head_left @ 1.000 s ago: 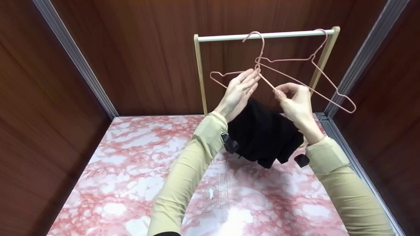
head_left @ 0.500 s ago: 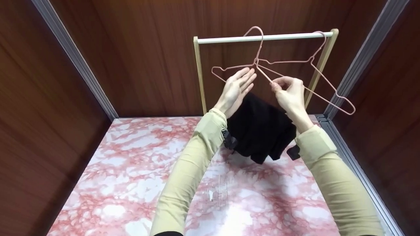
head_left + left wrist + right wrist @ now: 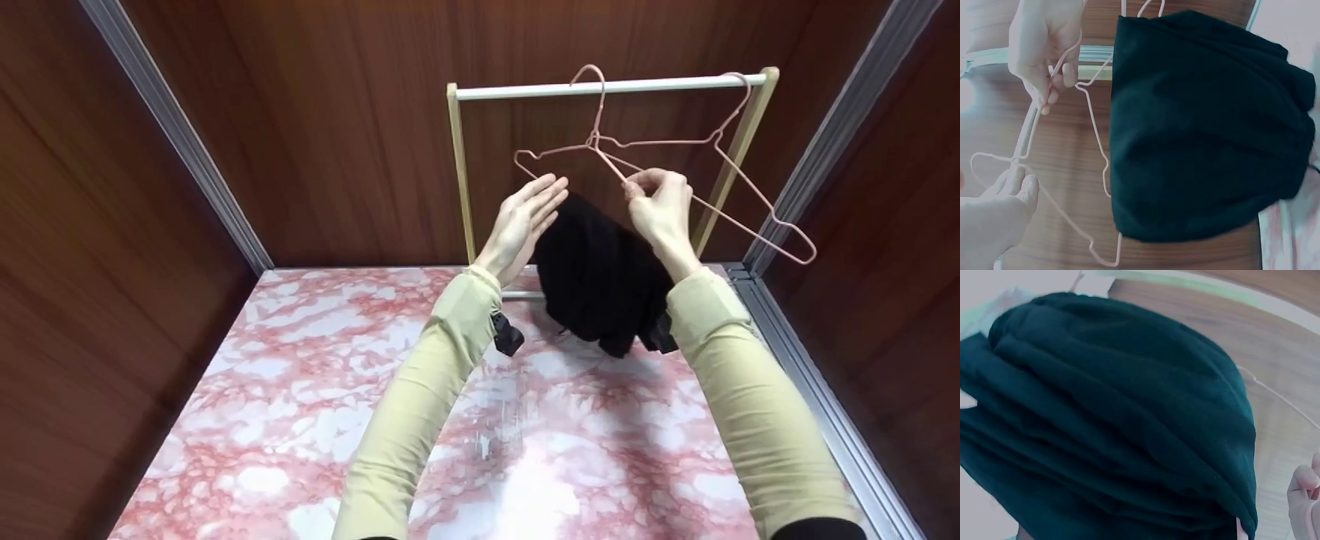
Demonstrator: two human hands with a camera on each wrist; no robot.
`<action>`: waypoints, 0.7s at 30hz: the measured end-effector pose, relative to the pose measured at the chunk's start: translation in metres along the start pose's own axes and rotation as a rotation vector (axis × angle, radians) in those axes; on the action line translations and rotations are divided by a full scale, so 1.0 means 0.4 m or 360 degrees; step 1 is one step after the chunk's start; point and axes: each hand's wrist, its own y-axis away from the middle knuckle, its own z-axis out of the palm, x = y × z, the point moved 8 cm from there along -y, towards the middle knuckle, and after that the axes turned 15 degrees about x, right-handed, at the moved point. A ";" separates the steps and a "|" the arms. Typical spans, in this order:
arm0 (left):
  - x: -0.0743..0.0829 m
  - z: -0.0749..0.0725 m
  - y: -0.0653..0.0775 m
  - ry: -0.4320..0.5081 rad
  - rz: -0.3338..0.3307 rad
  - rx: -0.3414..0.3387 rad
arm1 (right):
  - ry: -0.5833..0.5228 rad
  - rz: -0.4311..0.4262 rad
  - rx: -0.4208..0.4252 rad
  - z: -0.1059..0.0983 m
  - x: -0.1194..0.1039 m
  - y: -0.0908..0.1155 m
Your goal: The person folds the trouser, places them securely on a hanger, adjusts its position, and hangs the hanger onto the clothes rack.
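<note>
My right hand (image 3: 664, 210) pinches the right arm of a pink wire hanger (image 3: 599, 112) between thumb and fingers. The hanger's hook reaches over the white rail (image 3: 510, 91) of a small clothes rack. A black garment (image 3: 592, 277) hangs folded from the hanger; its kind is hard to tell. To the left, my left hand (image 3: 517, 225) has its fingers straight, close to the garment's upper left edge and holding nothing. In the left wrist view the garment (image 3: 1207, 129) covers part of the hanger, and in the right wrist view it (image 3: 1117, 416) fills most of the picture.
Another pink hanger (image 3: 716, 136) hangs at the rail's right end, partly behind my right hand. The rack's wooden posts (image 3: 460, 165) stand before a brown wood-grain wall (image 3: 337, 135). Below spreads a red-and-white marbled tabletop (image 3: 300, 360), with metal framing (image 3: 795, 337) along the right.
The hook, first in front of the rail, now reaches over it. My left hand has drawn down and away from the hanger's neck. The right hand keeps its pinch, shifted slightly up with the garment.
</note>
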 end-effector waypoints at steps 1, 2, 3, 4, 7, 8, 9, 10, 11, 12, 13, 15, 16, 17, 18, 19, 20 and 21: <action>-0.001 -0.005 0.000 -0.0009 -0.0001 0.0000 | 0.0014 -0.0008 0.0002 0.002 0.004 -0.002; -0.003 -0.009 0.000 -0.0020 -0.0003 0.0000 | 0.0027 -0.0013 0.0006 0.003 0.008 -0.004; -0.004 -0.013 0.001 -0.0029 -0.0005 -0.0001 | 0.0039 -0.0014 0.0012 0.003 0.012 -0.006; -0.006 -0.018 0.001 -0.0038 -0.0008 0.0000 | 0.0046 -0.0012 0.0015 0.003 0.017 -0.008; -0.009 -0.030 0.002 -0.0046 -0.0011 0.0011 | 0.0040 0.0006 0.0019 0.004 0.026 -0.014; -0.010 -0.034 0.002 -0.0044 -0.0010 0.0016 | 0.0032 0.0012 0.0018 0.003 0.027 -0.016; -0.011 -0.037 0.002 -0.0043 -0.0009 0.0019 | 0.0021 0.0021 0.0018 0.003 0.027 -0.019; -0.012 -0.040 0.003 -0.0040 -0.0011 0.0020 | 0.0007 0.0029 0.0022 0.002 0.027 -0.021; -0.014 -0.042 0.003 -0.0041 -0.0012 0.0018 | -0.0003 0.0036 0.0031 0.000 0.026 -0.023; -0.015 -0.045 0.004 -0.0044 -0.0014 0.0018 | -0.0016 0.0045 0.0040 -0.002 0.025 -0.026; -0.016 -0.047 0.005 -0.0048 -0.0015 0.0016 | -0.0026 0.0051 0.0050 -0.005 0.023 -0.028; -0.019 -0.054 0.005 -0.0051 -0.0017 0.0014 | -0.0036 0.0058 0.0065 -0.009 0.021 -0.034; -0.020 -0.059 0.006 -0.0055 -0.0016 0.0018 | -0.0043 0.0056 0.0074 -0.009 0.021 -0.036; -0.021 -0.064 0.005 -0.0055 -0.0014 0.0022 | -0.0046 0.0052 0.0079 -0.010 0.020 -0.038; -0.021 -0.069 0.006 -0.0052 -0.0014 0.0031 | -0.0045 0.0046 0.0081 -0.009 0.019 -0.041; -0.020 -0.076 0.006 -0.0049 -0.0012 0.0040 | -0.0037 0.0036 0.0083 -0.007 0.019 -0.043; -0.020 -0.082 0.006 -0.0048 -0.0011 0.0049 | -0.0028 0.0031 0.0082 -0.005 0.021 -0.045; -0.019 -0.089 0.007 -0.0049 -0.0010 0.0058 | -0.0020 0.0028 0.0082 -0.002 0.023 -0.047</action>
